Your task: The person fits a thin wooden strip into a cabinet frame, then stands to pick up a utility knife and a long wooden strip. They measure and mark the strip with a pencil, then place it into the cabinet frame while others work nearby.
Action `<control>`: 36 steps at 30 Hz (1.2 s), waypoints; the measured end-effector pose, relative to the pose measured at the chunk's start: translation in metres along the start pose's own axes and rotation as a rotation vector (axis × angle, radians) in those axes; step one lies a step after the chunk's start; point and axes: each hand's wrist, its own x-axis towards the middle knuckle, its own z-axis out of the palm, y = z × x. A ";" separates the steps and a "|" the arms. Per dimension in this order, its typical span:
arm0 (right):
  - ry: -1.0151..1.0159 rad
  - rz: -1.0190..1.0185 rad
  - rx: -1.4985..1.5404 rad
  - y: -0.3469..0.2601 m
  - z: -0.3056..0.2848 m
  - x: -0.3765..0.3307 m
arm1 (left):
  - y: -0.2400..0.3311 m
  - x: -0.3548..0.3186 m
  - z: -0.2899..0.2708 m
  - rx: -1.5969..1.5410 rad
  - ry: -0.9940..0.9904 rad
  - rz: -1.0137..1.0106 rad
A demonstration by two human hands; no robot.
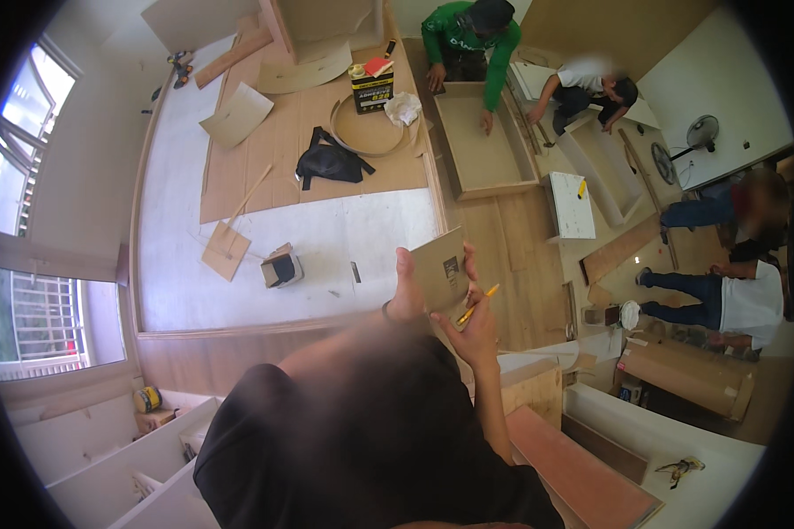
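My left hand (406, 295) is closed round a flat brown cardboard piece (434, 263), the thumb along its left edge and fingertips showing past its right edge. A small dark printed patch marks the cardboard's face. Just below and to the right, my right hand (475, 337) grips a slim yellow pencil (479, 306), which slants up to the right. The right fingers are close to the cardboard's lower corner; whether they touch it I cannot tell. Left of my hands, a small open box (280, 267) rests on the white work surface (344, 238).
Adhesive tin (373, 93), black bag (333, 163) and curved strip (348, 137) lie on a cardboard sheet (238, 189). A square board (227, 250) with a stick is at left. A green-sleeved person (472, 44) leans over a shallow wooden drawer box (483, 141). Several others work right.
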 end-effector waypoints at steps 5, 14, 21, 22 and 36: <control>-0.006 0.010 -0.023 -0.004 -0.002 -0.001 | -0.003 -0.001 0.002 0.054 0.047 0.006; -0.001 0.073 0.084 -0.008 -0.009 0.001 | 0.005 0.000 0.015 0.111 0.087 0.041; -0.057 0.184 0.059 -0.003 -0.021 0.000 | 0.006 0.004 0.019 0.141 0.020 0.074; -0.051 0.182 0.073 -0.002 -0.022 -0.001 | 0.006 0.005 0.019 0.112 0.005 0.061; 0.047 0.249 0.093 0.035 -0.046 -0.030 | -0.013 0.033 0.043 0.481 -0.190 0.063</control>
